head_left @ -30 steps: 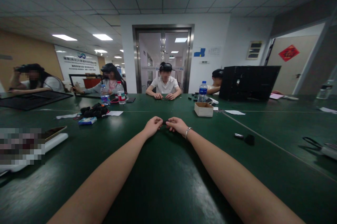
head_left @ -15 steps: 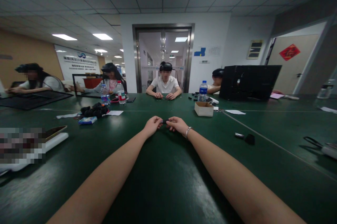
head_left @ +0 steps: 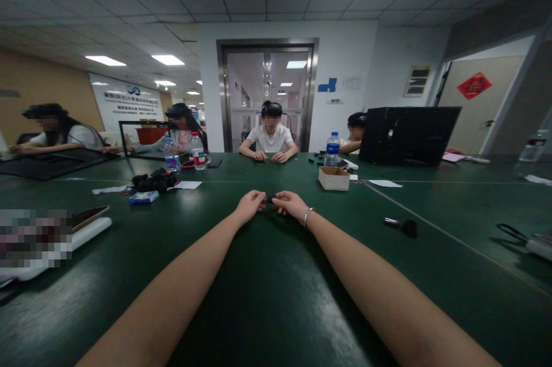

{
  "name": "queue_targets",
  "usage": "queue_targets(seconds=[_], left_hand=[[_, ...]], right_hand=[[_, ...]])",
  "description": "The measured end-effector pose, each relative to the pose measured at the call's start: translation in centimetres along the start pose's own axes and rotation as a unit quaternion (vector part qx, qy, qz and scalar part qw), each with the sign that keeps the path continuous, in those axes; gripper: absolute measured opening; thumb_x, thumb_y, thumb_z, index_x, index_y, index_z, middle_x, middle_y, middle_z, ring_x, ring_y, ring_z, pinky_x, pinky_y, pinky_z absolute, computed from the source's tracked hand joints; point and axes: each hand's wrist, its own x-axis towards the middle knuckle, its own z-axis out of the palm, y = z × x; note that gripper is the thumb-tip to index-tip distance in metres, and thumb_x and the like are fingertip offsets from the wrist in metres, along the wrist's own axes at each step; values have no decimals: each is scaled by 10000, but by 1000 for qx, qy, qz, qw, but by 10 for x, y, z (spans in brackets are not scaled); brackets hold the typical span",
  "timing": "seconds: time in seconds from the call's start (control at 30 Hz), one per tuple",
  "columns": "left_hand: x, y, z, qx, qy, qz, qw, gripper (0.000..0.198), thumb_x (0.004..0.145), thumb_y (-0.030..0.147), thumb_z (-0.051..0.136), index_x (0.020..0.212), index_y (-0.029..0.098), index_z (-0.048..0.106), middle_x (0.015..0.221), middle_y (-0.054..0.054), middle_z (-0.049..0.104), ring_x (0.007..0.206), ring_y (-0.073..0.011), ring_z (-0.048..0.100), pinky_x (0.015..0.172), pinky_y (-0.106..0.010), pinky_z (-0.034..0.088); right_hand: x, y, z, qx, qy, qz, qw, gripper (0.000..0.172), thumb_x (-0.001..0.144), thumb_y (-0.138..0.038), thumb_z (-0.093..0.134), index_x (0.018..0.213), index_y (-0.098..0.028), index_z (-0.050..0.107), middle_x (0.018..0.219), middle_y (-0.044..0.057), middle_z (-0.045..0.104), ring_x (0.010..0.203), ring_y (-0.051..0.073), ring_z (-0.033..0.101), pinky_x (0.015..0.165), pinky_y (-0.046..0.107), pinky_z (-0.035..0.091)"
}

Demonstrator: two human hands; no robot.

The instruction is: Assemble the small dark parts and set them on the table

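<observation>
Green and glossy, the tabletop (head_left: 276, 298) runs away from the wearer, both bare forearms stretched along it. Left hand (head_left: 250, 206) and right hand (head_left: 291, 205) meet fingertip to fingertip, each grip pinched on one end of a small black part (head_left: 269, 199) held just above the surface, seemingly so both ends can be worked. To the right lies a small black piece (head_left: 407, 228). Beyond sits a cardboard box (head_left: 333, 178), then a water bottle (head_left: 332, 149). Seated people face inward opposite.

Left hand (head_left: 250, 206) and right hand (head_left: 291, 205) pinch a small black part (head_left: 269, 199) together over the green table (head_left: 267, 298); cardboard box (head_left: 333, 178) beyond.
</observation>
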Motion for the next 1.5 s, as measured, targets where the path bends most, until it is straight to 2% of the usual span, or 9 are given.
queue_targets(seconds=[0.13, 0.37, 0.57, 0.77, 0.9, 1.07, 1.2, 1.37, 1.5], left_hand=[[2, -5, -1, 14, -2, 35, 999, 144, 751, 270, 555, 807, 138, 553, 683, -10, 581, 625, -103, 551, 591, -230, 434], [1, -6, -4, 13, -2, 105, 994, 241, 639, 157, 657, 861, 140, 564, 828, -41, 595, 775, -123, 567, 726, -262, 459], [1, -5, -4, 41, -1, 87, 995, 261, 664, 312, 653, 847, 139, 584, 798, -46, 606, 714, -126, 558, 668, -260, 454], [2, -7, -4, 123, 13, 42, 991, 507, 749, 601, 398, 674, 138, 592, 650, -37, 598, 598, -135, 532, 582, -251, 412], [-1, -4, -4, 128, 16, 65, 990, 436, 733, 571, 446, 785, 163, 592, 733, -21, 612, 666, -137, 545, 587, -227, 400], [-2, -3, -5, 182, 12, 47, 982, 506, 760, 592, 363, 617, 157, 578, 628, -33, 584, 602, -144, 520, 568, -237, 384], [0, -4, -4, 150, 13, 53, 987, 434, 757, 557, 400, 718, 168, 588, 706, -21, 610, 637, -136, 539, 580, -223, 389], [-1, -3, -4, 169, 12, 31, 985, 502, 763, 585, 357, 618, 156, 576, 635, -47, 596, 603, -152, 529, 574, -244, 392], [-4, 0, -3, 122, 5, 39, 992, 428, 738, 572, 422, 745, 170, 570, 729, -26, 607, 645, -135, 540, 593, -228, 396]], right_hand=[[0, -1, 1, -1, 2, 1, 1000, 177, 744, -163, 636, 861, -121, 510, 594, -9, 614, 397, 40, 499, 354, 131, 370], [-1, -1, 1, 8, 0, 2, 1000, 190, 738, -188, 648, 857, -125, 514, 591, -7, 618, 398, 43, 500, 352, 131, 366], [-1, -1, 0, 8, -2, -3, 1000, 181, 750, -201, 637, 863, -123, 519, 618, 4, 624, 410, 42, 506, 353, 128, 368], [-3, -3, -1, 4, -19, -3, 1000, 183, 763, -207, 619, 903, -128, 530, 666, 12, 640, 432, 41, 511, 360, 123, 371], [-4, -4, -2, 11, -18, -3, 1000, 181, 769, -196, 606, 917, -125, 530, 673, 10, 634, 437, 41, 508, 366, 126, 372], [-3, -3, -2, 10, -26, 0, 1000, 192, 744, -215, 637, 884, -131, 537, 670, 11, 641, 431, 42, 504, 365, 130, 364], [-3, -4, -2, 15, -24, -3, 1000, 187, 749, -219, 632, 888, -128, 544, 675, 16, 643, 439, 43, 504, 370, 129, 368], [-6, -7, -2, 0, -30, -2, 1000, 161, 763, -197, 612, 893, -124, 552, 678, 15, 641, 440, 43, 499, 374, 132, 366], [-6, -7, -2, 9, -25, -3, 1000, 178, 758, -202, 619, 899, -124, 544, 680, 13, 634, 446, 46, 504, 379, 137, 370]])
